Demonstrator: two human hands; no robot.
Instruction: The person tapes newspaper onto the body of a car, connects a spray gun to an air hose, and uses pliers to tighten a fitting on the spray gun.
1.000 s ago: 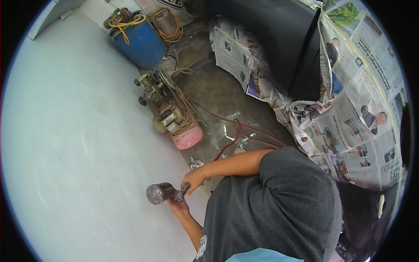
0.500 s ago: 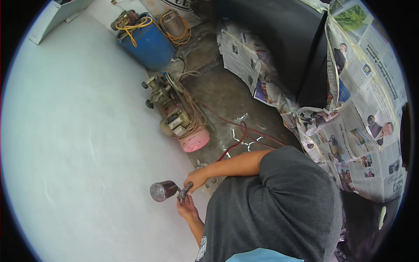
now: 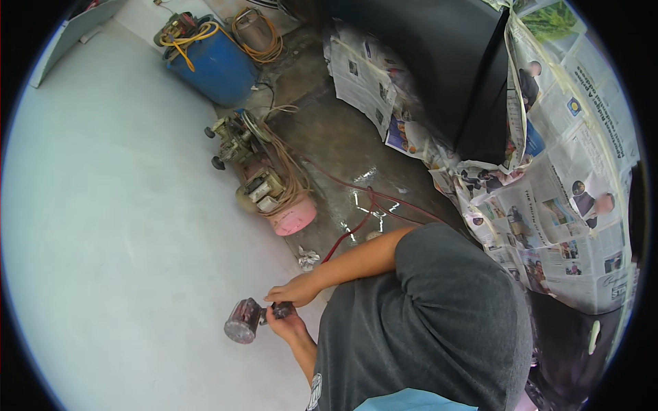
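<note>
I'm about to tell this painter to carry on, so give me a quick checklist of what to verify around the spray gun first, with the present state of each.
1. Both hands on the spray gun: ok. The right hand lies over its top, the left hand holds it from below.
2. Cup lid shut: cannot tell, too blurred.
3. Red hose free of kinks: cannot tell; it loops on the wet floor.
4. Newspaper masking on the dark car: ok where visible.
5. Compressor apart from the white panel: not ok, it sits right at the edge.

open panel [image 3: 123, 226] left, compressor [image 3: 264, 185] ahead
</note>
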